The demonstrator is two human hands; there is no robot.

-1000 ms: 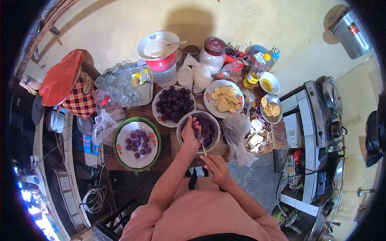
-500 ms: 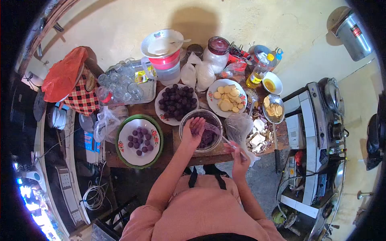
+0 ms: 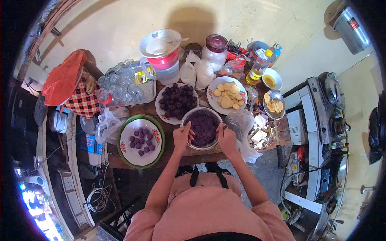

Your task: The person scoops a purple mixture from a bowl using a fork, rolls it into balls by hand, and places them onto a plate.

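Note:
A glass bowl (image 3: 202, 147) of purple mash (image 3: 203, 126) stands at the table's front edge, between my hands. My left hand (image 3: 183, 137) is closed on its left rim, with some fingertips inside over the mash. On the opposite side, my right hand (image 3: 226, 138) grips the right rim. Whether a utensil is still in the right hand is hard to make out. Left of the bowl is a green-rimmed floral plate (image 3: 128, 154) with several small purple balls (image 3: 140, 140). Behind the bowl, another plate (image 3: 159, 113) carries a heap of darker purple balls (image 3: 177, 101).
A plate of pale yellow slices (image 3: 229, 96) lies behind right, near a ladle-like strainer (image 3: 274, 106), an oil bottle (image 3: 257, 70) and a small bowl (image 3: 272, 79). Plastic bags (image 3: 240, 128) and peelings (image 3: 260, 132) sit right. Glass jars (image 3: 120, 84) fill a tray behind left.
My left hand has come down from above the bowl to its left rim. My right hand has moved left to the right rim; the utensil it held no longer shows clearly.

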